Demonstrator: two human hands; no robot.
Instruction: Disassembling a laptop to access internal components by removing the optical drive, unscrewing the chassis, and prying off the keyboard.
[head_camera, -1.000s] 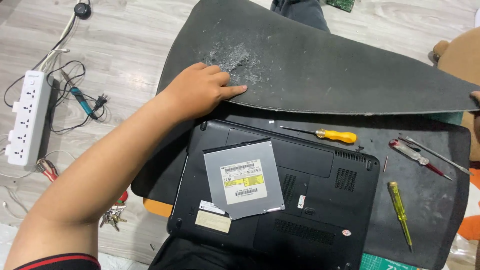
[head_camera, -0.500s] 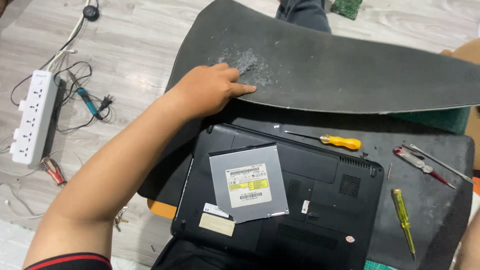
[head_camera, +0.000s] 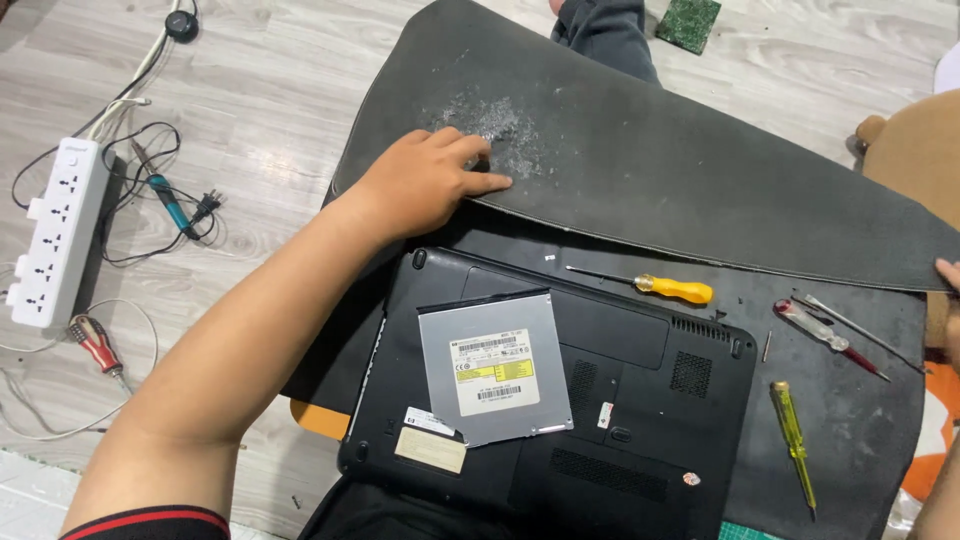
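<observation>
While the left hand (head_camera: 425, 185) is laid on the folded-over flap of the dark rubber mat (head_camera: 650, 170), its fingers are pressed nearly flat and close together on the flap's near edge, just beside a patch of pale grit (head_camera: 495, 125). Only the fingertips of the right hand (head_camera: 948, 275) are seen at the right border, touching the same edge; whether they pinch it cannot be told.

Near the flap, on the flat part of the mat, a black laptop (head_camera: 620, 420) is laid bottom up, with a silver optical drive (head_camera: 493, 367) resting loose on its underside. An orange-handled screwdriver (head_camera: 660, 288) lies just past the laptop's far edge, a red-handled tool (head_camera: 825, 335) and a yellow-green screwdriver (head_camera: 792, 440) lie to the right. A white power strip (head_camera: 55, 230) is set on the floor well to the left.

Should the flap be tipped or released, the grit could be shed toward the laptop's vents and open bay. The unfastened drive could be knocked off if the mat is tugged, and the orange screwdriver could be rolled or trapped beneath the flap.
</observation>
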